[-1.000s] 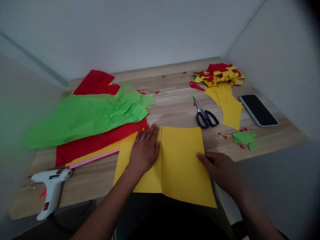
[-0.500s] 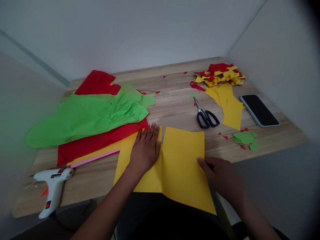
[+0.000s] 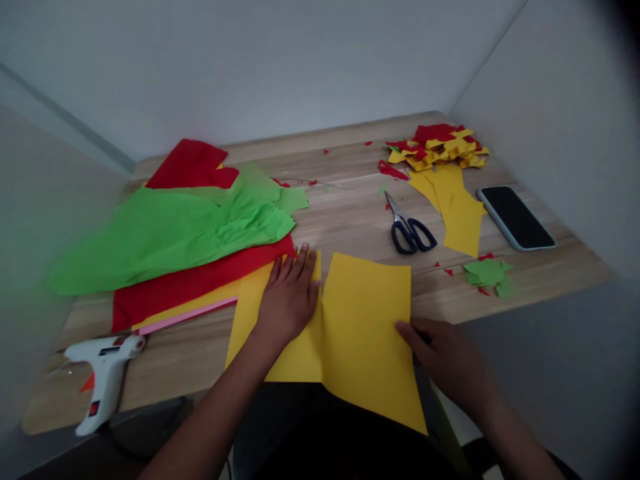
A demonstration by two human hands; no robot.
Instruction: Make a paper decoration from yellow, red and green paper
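Observation:
A yellow paper sheet (image 3: 365,327) lies at the wooden table's (image 3: 350,220) front edge, creased down its middle, its near part hanging over the edge. My left hand (image 3: 290,297) lies flat on the sheet's left half, fingers stretched out beside the crease. My right hand (image 3: 445,353) pinches the sheet's right edge, thumb on top, and the right half is tilted slightly up.
Green tissue paper (image 3: 175,230) lies over red (image 3: 195,163), yellow and pink sheets on the left. A white glue gun (image 3: 103,373) rests front left. Scissors (image 3: 407,227), yellow strips (image 3: 457,210), a scrap pile (image 3: 437,147), green scraps (image 3: 487,275) and a phone (image 3: 515,218) sit right.
My right hand slid down the sheet's right edge toward me, and the right half swung slightly, opening a gap at the top of the crease. The left hand stayed put.

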